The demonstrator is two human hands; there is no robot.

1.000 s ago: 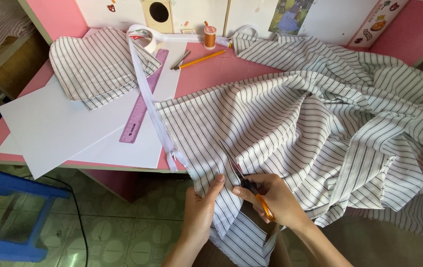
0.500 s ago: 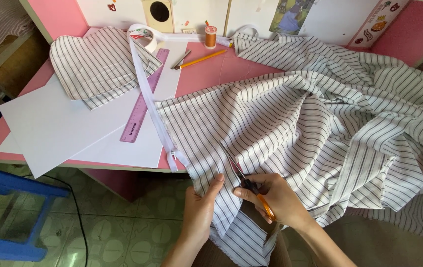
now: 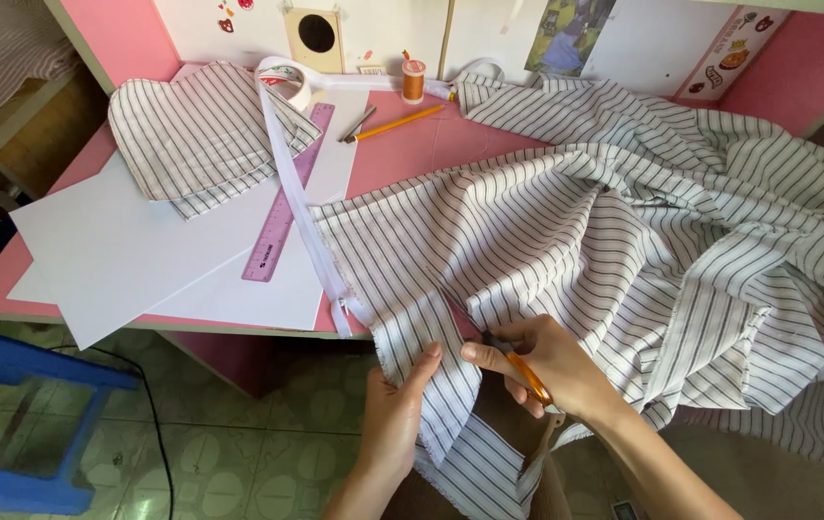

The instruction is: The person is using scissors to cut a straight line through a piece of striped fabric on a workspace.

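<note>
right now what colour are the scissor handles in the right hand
Orange, seen in the head view: the scissors in the right hand.

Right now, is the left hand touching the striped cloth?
Touching. The head view shows the left hand pinching the striped cloth at its hanging edge.

A large striped fabric (image 3: 624,231) spreads over the right of the desk (image 3: 450,144) and hangs off its near edge, where the left hand (image 3: 398,424) grips the cloth just left of the right hand (image 3: 552,366) holding scissors (image 3: 518,366). To the left lie paper sheets (image 3: 142,260), with a ruler (image 3: 287,207) and a folded fabric piece (image 3: 195,140) on them; a zipper (image 3: 301,207) crosses the ruler. Behind, a pencil (image 3: 398,122) lies before a thread spool (image 3: 413,80).
</note>
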